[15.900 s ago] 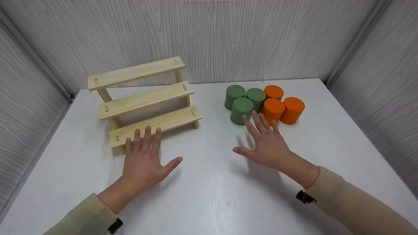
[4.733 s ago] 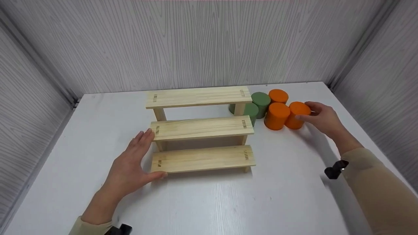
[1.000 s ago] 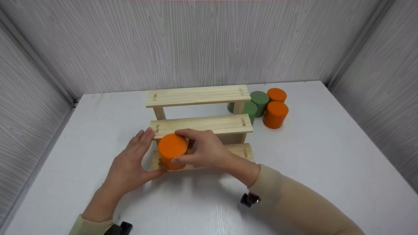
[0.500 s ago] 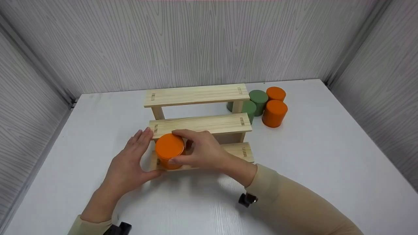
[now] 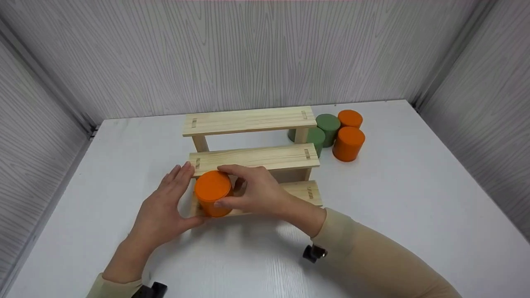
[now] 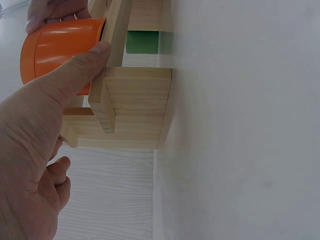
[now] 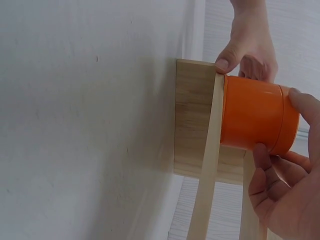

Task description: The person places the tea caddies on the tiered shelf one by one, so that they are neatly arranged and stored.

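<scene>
A three-tier wooden step rack (image 5: 252, 157) stands on the white table. My right hand (image 5: 263, 192) holds an orange lidded canister (image 5: 212, 188) by its upper part, thumb in front and fingers behind. Upright, the canister has its base right at the left end of the bottom step, as the right wrist view (image 7: 252, 112) shows. My left hand (image 5: 159, 211) rests against the rack's left end. Its thumb (image 6: 82, 70) touches the bottom step beside the canister's base, and its straight fingers reach the end of the middle step.
Two more orange canisters (image 5: 348, 144) stand behind the rack's right end. Beside them are green canisters (image 5: 328, 126), partly hidden by the rack. Grey wood-grain panels (image 5: 256, 54) enclose the table at the back and sides.
Earlier the rack moved from the left to the middle, and my right hand took the orange canister from the group. In the last second the canister shifted slightly left along the bottom step.
</scene>
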Action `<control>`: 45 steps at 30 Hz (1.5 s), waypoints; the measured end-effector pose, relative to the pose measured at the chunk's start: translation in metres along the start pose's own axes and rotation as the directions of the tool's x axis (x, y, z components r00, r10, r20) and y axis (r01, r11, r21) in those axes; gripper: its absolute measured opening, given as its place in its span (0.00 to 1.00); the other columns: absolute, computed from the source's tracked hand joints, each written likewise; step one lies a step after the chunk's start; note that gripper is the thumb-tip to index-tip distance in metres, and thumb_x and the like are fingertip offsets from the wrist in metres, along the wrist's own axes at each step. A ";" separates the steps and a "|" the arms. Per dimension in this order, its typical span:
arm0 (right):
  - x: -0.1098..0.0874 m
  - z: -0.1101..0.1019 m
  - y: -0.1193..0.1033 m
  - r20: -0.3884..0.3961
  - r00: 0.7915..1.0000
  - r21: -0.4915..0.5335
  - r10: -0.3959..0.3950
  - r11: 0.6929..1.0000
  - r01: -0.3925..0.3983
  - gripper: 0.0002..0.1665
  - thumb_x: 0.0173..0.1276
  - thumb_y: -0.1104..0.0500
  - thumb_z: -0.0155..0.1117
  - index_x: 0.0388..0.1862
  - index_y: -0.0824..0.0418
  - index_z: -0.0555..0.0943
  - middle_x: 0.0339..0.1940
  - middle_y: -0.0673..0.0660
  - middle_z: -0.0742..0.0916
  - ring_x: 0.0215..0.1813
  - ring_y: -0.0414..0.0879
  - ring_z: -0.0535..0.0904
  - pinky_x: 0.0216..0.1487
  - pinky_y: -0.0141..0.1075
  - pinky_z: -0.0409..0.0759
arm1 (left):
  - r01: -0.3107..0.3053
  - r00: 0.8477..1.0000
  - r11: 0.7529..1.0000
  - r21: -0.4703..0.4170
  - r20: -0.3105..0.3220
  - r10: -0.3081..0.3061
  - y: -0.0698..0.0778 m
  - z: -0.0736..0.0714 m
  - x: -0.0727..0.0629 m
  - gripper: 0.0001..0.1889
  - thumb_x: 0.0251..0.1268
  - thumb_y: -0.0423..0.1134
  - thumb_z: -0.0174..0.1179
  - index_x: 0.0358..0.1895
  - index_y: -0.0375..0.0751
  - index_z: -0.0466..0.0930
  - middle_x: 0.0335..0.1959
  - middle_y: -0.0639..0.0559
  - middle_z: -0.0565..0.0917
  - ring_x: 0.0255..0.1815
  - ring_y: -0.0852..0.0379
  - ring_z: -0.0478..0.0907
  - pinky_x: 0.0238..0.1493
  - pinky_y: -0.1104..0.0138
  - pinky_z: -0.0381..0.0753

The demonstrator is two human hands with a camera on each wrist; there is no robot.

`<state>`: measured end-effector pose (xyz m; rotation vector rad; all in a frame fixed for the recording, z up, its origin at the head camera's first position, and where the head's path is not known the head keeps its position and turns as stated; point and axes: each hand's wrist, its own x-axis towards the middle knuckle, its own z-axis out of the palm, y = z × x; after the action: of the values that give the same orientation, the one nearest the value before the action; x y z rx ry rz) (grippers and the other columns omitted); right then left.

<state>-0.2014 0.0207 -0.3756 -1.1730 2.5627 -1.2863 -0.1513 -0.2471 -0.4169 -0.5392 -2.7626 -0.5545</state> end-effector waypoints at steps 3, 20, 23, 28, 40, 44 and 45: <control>-0.001 -0.001 0.000 0.004 1.000 0.004 0.006 1.000 -0.006 0.43 0.64 0.46 0.83 0.75 0.58 0.78 0.59 0.49 0.89 0.44 0.40 0.83 0.48 0.29 0.86 | -0.004 1.000 1.000 0.003 -0.003 0.004 0.000 0.000 0.000 0.68 0.44 0.50 0.88 0.87 0.44 0.52 0.86 0.48 0.59 0.85 0.44 0.57 0.83 0.47 0.59; -0.027 -0.063 -0.009 -0.083 0.995 -0.031 -0.061 0.998 0.059 0.42 0.62 0.47 0.84 0.72 0.58 0.81 0.65 0.53 0.88 0.49 0.46 0.89 0.45 0.47 0.87 | 0.031 0.999 0.999 -0.015 0.022 -0.031 0.003 -0.004 -0.002 0.68 0.45 0.49 0.88 0.88 0.46 0.51 0.87 0.50 0.57 0.86 0.46 0.54 0.85 0.50 0.55; -0.035 -0.088 -0.005 -0.123 0.990 -0.054 -0.075 0.996 0.069 0.40 0.62 0.49 0.84 0.72 0.58 0.82 0.65 0.51 0.88 0.52 0.48 0.88 0.47 0.52 0.85 | 0.031 0.999 0.999 -0.014 0.023 -0.031 0.003 -0.004 -0.002 0.68 0.44 0.49 0.88 0.88 0.46 0.51 0.87 0.50 0.57 0.86 0.46 0.54 0.84 0.49 0.56; -0.053 -0.133 0.011 -0.226 0.974 -0.107 -0.036 0.994 0.012 0.39 0.62 0.52 0.85 0.71 0.58 0.82 0.63 0.47 0.88 0.53 0.50 0.88 0.45 0.44 0.83 | 0.031 0.999 0.999 -0.018 0.017 -0.031 0.004 -0.004 -0.002 0.68 0.44 0.50 0.89 0.88 0.48 0.51 0.86 0.50 0.58 0.86 0.45 0.55 0.83 0.46 0.59; -0.079 -0.209 0.074 -0.419 0.886 -0.135 0.197 0.952 -0.276 0.36 0.68 0.47 0.79 0.74 0.52 0.80 0.62 0.53 0.89 0.58 0.45 0.83 0.52 0.32 0.76 | 0.012 0.999 1.000 -0.005 -0.033 -0.012 0.001 -0.005 -0.012 0.68 0.41 0.50 0.90 0.87 0.46 0.54 0.85 0.49 0.62 0.85 0.45 0.58 0.84 0.51 0.58; -0.086 -0.220 0.095 -0.425 0.854 -0.103 0.300 0.921 -0.375 0.40 0.68 0.42 0.78 0.76 0.52 0.78 0.64 0.54 0.88 0.62 0.47 0.83 0.52 0.32 0.76 | 0.003 0.999 1.000 0.004 -0.050 -0.003 -0.001 -0.004 -0.014 0.69 0.40 0.50 0.90 0.87 0.45 0.54 0.85 0.50 0.62 0.84 0.45 0.59 0.86 0.59 0.52; -0.088 -0.222 0.101 -0.422 0.848 -0.097 0.321 0.914 -0.394 0.40 0.69 0.41 0.77 0.76 0.52 0.77 0.65 0.55 0.87 0.63 0.48 0.82 0.53 0.32 0.76 | 0.004 0.999 1.000 0.007 -0.049 -0.004 -0.002 -0.004 -0.014 0.69 0.41 0.50 0.90 0.87 0.45 0.54 0.85 0.50 0.62 0.84 0.46 0.58 0.86 0.60 0.51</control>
<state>-0.2775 0.2630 -0.3258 -0.4231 3.0434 -1.3318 -0.1391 -0.2543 -0.4185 -0.5121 -2.7190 -0.5517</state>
